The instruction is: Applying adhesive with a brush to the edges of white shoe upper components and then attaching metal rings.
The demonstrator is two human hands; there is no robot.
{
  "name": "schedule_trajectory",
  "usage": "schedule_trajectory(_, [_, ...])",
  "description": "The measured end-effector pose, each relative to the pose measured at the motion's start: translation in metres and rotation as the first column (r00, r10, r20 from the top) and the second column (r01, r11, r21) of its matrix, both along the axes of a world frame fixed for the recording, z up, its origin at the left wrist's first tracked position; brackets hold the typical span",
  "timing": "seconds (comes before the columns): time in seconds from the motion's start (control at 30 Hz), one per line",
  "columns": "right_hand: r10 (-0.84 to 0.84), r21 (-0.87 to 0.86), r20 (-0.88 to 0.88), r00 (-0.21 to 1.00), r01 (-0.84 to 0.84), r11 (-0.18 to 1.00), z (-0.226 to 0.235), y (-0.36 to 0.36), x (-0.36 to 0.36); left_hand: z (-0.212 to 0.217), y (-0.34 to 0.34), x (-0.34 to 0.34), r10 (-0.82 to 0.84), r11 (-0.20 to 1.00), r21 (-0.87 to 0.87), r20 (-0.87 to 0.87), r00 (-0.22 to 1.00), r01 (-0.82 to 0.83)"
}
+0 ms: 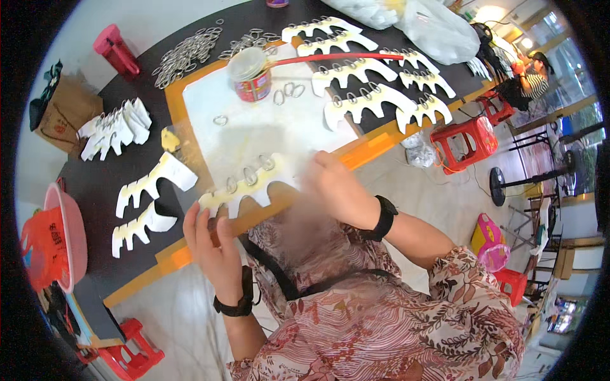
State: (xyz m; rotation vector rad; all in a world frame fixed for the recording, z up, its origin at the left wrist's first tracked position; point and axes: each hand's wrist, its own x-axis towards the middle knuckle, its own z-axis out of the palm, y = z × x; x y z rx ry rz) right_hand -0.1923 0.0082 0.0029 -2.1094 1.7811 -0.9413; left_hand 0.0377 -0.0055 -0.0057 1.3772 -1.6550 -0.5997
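Observation:
In front of me, at the table's near edge, is a white scalloped piece (257, 197) with several arched cut-outs. A pale yellow layer runs along its upper side, and 3 oval metal rings (250, 175) stand upright on it. My left hand (213, 238) grips its left end between thumb and fingers. My right hand (333, 190) is at the right end of the piece; motion smears its fingers, so what they hold is hidden. Just beyond lies a white sheet (210, 140) with loose oval rings (279, 97) and a tub with a pale rim (252, 79).
A red stick (337, 57) extends right from the tub. Several ringed white pieces (368, 105) lie at the right; two without rings (155, 184) lie left. Piles of rings (190, 54) sit at the back. A pink basin (73, 238), red stools (467, 143) and a person (534, 82) are farther off.

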Motion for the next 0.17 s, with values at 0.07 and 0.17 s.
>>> schedule_trajectory(0.07, [0.026,-0.007,-0.018,1.000,-0.026,1.000,0.0001,-0.0012,-0.0083,0.0005,-0.0008,-0.0028,0.023,0.999,-0.035,0.061,0.998,-0.020])
schedule_trajectory(0.17, [0.013,0.025,-0.022,1.000,-0.012,1.000,0.0033,-0.0053,-0.0128,0.0020,0.0008,-0.0074,-0.010,1.000,-0.023,0.109,0.994,0.012])
